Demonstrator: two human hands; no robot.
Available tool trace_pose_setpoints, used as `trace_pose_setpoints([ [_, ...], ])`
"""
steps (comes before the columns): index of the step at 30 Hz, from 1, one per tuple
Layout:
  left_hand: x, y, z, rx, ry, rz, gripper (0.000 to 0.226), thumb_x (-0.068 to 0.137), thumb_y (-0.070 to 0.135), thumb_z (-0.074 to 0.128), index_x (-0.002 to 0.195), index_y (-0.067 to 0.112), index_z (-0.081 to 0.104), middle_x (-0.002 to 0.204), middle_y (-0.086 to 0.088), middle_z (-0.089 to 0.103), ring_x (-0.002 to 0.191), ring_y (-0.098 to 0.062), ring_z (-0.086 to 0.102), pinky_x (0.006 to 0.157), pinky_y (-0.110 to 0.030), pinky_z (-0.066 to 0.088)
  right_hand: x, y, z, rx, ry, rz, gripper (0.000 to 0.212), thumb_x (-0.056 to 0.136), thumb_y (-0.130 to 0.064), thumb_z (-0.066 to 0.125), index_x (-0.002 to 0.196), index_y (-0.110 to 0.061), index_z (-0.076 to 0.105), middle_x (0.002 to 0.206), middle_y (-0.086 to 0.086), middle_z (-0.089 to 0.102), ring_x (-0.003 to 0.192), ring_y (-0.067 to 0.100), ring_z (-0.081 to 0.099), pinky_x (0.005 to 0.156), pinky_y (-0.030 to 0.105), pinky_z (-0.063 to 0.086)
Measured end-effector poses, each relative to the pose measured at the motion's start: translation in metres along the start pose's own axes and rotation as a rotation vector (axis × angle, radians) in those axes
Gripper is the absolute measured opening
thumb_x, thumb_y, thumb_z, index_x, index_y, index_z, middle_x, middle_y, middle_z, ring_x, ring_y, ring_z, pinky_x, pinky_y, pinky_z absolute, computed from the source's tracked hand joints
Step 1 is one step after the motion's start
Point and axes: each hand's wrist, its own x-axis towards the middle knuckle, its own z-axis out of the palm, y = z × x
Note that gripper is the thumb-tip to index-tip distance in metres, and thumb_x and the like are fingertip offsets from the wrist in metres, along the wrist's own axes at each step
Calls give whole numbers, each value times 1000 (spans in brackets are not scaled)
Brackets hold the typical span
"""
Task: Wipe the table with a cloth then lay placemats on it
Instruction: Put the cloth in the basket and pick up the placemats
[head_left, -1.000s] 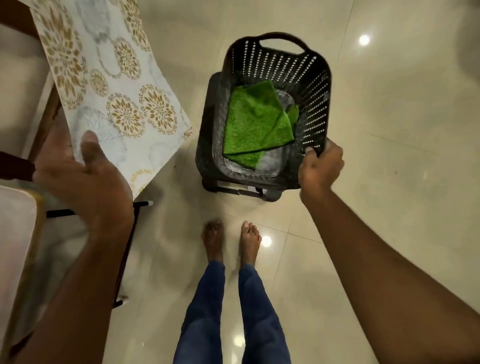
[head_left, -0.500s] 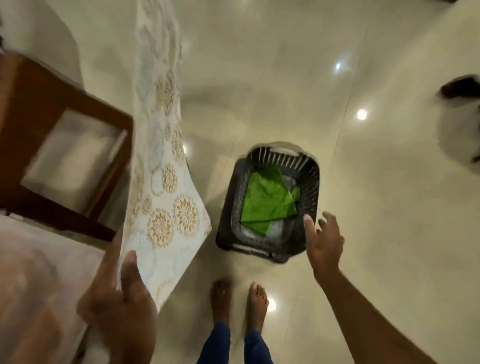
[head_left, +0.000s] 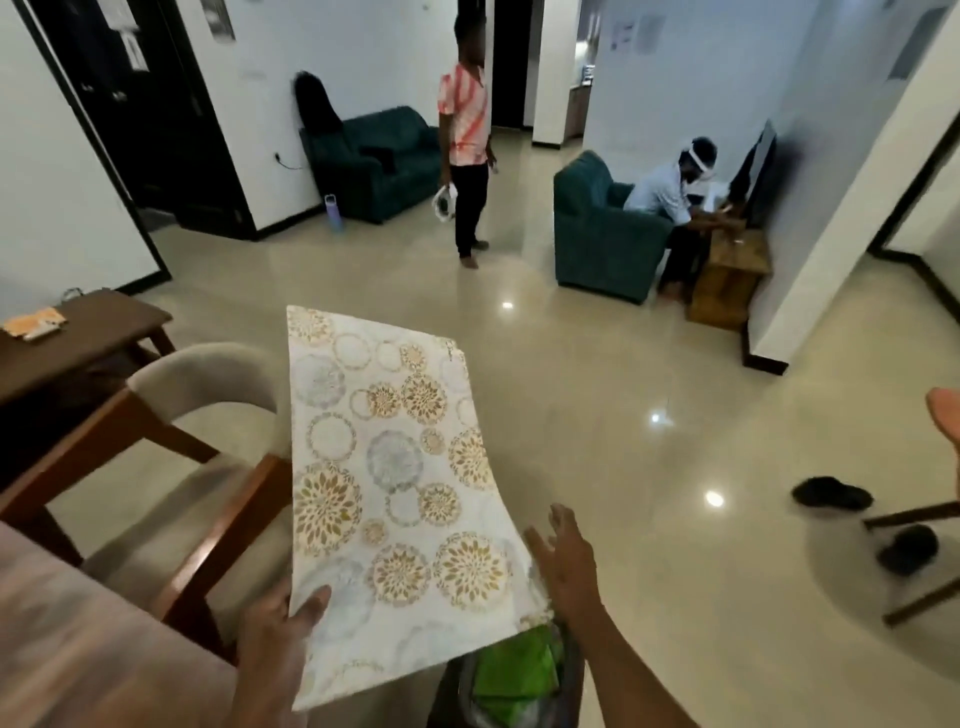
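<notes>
A white placemat (head_left: 395, 488) printed with gold and grey floral circles is held out in front of me, bending a little. My left hand (head_left: 275, 634) grips its near left edge, thumb on top. My right hand (head_left: 566, 561) hovers beside the mat's right edge with fingers spread, holding nothing. The green cloth (head_left: 514, 670) lies in a dark basket (head_left: 571, 691) on the floor, partly hidden under the mat. A corner of the brown table (head_left: 78, 649) shows at the lower left.
A wooden chair (head_left: 208, 467) with a beige seat stands by the table. A dark side table (head_left: 78, 338) is at the left. Across the glossy floor one person (head_left: 465, 140) stands and another (head_left: 670, 202) sits in a green armchair. Dark sandals (head_left: 831, 493) lie at the right.
My head has lifted from the floor and basket to the room. The placemat swung round to lie flat in front of me. My right hand left the basket rim and rose beside the mat.
</notes>
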Motion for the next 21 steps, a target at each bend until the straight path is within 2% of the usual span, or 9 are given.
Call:
trace_pose_setpoints([
  [2,-11,22,6,-68,-75,-29,15,98,-3,68,101,11,74,90,-5,81,78,-31,75,73,-38,61,3,-23,-18,89,23,-33,99,82,-86,65,148,-13,53,135,6,70,126,27,69,105,42,57],
  [3,-10,28,10,-77,-74,-37,17,98,-1,69,103,14,75,95,-9,81,79,-33,78,78,-43,62,7,-29,-25,102,40,-46,103,77,-92,64,143,-14,57,128,6,73,116,25,73,100,46,60],
  [6,-13,40,13,-117,-95,4,23,98,-2,68,108,17,75,93,-4,83,78,-32,81,75,-46,64,14,-43,-46,98,53,-81,57,95,-55,77,131,-11,69,119,5,78,107,19,75,96,43,61],
  [8,-21,51,23,-118,-110,36,24,98,-4,68,108,16,75,91,0,83,81,-31,81,74,-47,66,18,-47,-53,94,50,-108,44,94,-51,80,119,-15,76,107,-5,81,100,12,76,92,41,62],
  [12,-21,51,30,-149,-125,5,22,97,-5,70,114,9,74,102,-10,83,88,-38,79,88,-56,62,18,-46,-57,139,51,-114,32,86,-46,88,105,-22,77,91,-4,79,86,16,78,80,44,62],
  [15,-24,52,28,-154,-135,4,23,97,-4,69,111,13,75,100,-7,83,85,-34,81,80,-48,63,12,-41,-57,176,44,-116,54,70,-59,87,106,-22,72,95,1,79,87,22,79,77,48,63],
  [17,-25,49,22,-170,-144,-19,23,97,-5,68,113,10,75,101,-10,83,88,-38,80,83,-52,63,6,-38,-51,174,39,-126,56,67,-61,84,103,-21,69,94,1,78,84,21,77,71,44,62],
  [19,-28,45,14,-146,-142,-24,21,96,-7,68,112,5,75,100,-13,82,86,-39,80,80,-51,63,-1,-36,-44,137,45,-135,41,75,-44,87,98,-18,66,91,0,76,79,16,74,64,36,57],
  [21,-29,37,3,-130,-167,-30,18,96,-7,68,107,5,75,97,-14,82,83,-37,80,66,-43,65,-7,-35,-35,129,45,-133,27,82,-19,88,96,-15,65,91,1,76,80,17,74,65,34,57],
])
